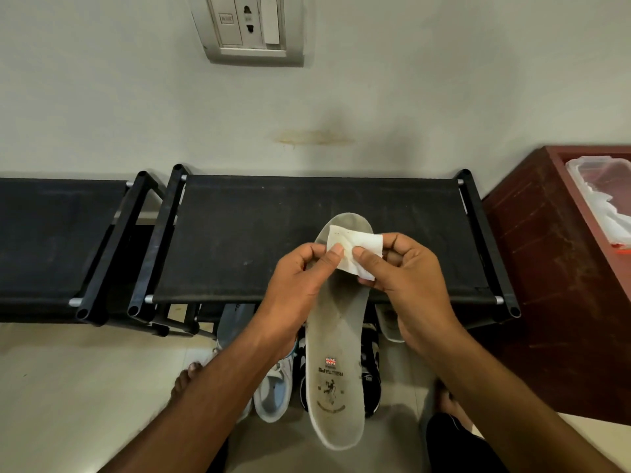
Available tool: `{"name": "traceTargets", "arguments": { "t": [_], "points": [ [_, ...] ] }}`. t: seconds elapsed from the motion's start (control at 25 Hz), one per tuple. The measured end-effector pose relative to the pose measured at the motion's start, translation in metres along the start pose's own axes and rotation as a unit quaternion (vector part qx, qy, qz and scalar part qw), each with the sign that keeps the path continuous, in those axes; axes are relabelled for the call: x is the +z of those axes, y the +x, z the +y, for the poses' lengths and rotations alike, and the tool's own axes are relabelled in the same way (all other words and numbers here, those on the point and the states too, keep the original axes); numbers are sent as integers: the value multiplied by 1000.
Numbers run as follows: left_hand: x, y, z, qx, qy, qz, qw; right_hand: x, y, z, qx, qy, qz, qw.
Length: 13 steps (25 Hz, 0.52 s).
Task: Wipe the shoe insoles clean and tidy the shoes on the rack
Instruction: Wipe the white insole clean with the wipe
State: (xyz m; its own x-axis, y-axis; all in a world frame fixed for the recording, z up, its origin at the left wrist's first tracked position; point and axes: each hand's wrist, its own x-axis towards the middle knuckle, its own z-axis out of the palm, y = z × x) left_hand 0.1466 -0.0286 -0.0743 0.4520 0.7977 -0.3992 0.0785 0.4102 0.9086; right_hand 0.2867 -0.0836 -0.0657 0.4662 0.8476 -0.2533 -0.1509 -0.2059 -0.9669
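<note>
Head view: over black rack shelf (259, 233), grey insole (336, 336) running twelve to six, toe at twelve, heel nearest; folded white wipe (355, 245) over toe end, pinched by left hand (300, 285) and right hand (409, 278).

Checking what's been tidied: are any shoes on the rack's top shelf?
No, the rack's top shelf is bare; the shoes sit on the floor below.

One head-worn wide-angle camera looks forward and steeply down from above the person's arms, facing a wall. The black rack (317, 233) crosses mid-frame, close below; a wall socket (251, 27) sits at the top edge (lines bow outward there), the floor (68, 387) fills the lower left.
</note>
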Motion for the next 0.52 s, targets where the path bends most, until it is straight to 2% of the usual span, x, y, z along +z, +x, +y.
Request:
{"name": "traceTargets", "arguments": {
  "t": [0.08,0.2,0.36,0.52],
  "points": [
    [-1,2,-1,25,29,29,999,1,0,-1,-1,7,-1,1000],
    [-3,3,0,49,61,23,997,-1,3,-1,25,50,12,998],
    [-4,1,0,50,67,14,996,-3,4,-2,48,52,-5,997],
    [-1,1,-2,29,51,2,998,0,2,-2,2,10,-17,1000]
  ]
}}
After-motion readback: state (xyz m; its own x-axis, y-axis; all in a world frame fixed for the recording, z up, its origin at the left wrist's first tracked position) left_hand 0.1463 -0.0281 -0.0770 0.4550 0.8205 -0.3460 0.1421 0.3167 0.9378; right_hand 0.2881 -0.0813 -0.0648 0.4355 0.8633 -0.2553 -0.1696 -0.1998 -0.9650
